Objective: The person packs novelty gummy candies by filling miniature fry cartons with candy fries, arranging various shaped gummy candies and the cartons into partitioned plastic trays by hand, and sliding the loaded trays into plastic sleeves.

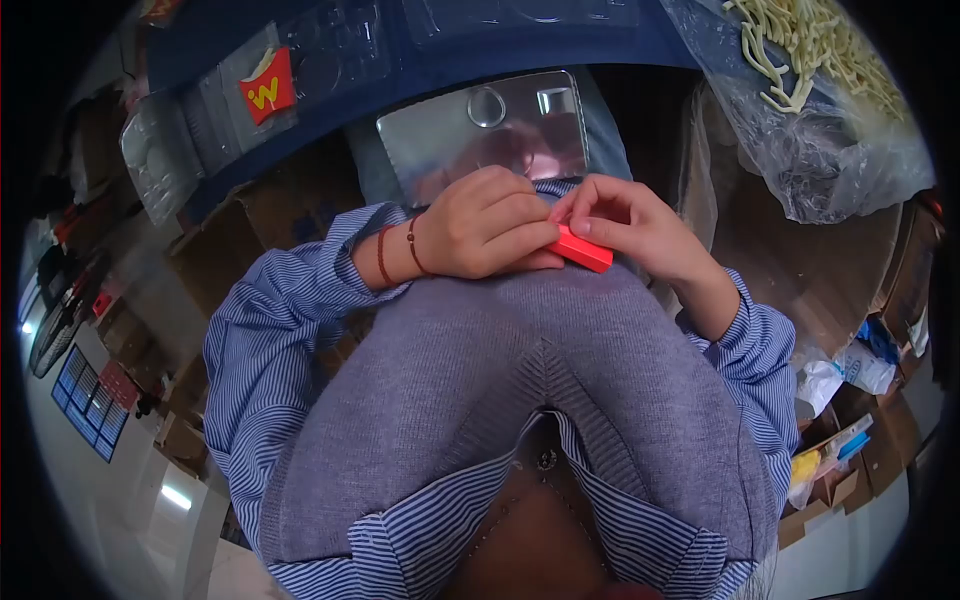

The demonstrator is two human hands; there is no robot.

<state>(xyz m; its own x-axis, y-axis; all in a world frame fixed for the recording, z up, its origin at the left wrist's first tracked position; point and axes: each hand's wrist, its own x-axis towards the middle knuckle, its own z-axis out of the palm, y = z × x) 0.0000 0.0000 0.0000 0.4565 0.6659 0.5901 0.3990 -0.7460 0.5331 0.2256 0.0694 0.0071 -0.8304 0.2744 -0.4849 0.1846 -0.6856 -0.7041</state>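
A small, bright red box-like piece (588,250) sits between my two hands, just in front of my body. My left hand (490,228) is curled closed with its fingertips around the near end of the piece, and part of the piece is hidden behind them. From the other side, my right hand (632,222) pinches its upper edge between thumb and fingers. Just beyond the hands, a shiny clear plastic tray (425,140) with round and square molded shapes lies on my lap.
A red fries carton (267,88) with a yellow letter rests among clear plastic packaging (215,115) on the dark blue table (470,45). Many pale fry-like strips (820,45) lie on a plastic bag (800,165) at upper right. Cardboard boxes (870,440) stand at right.
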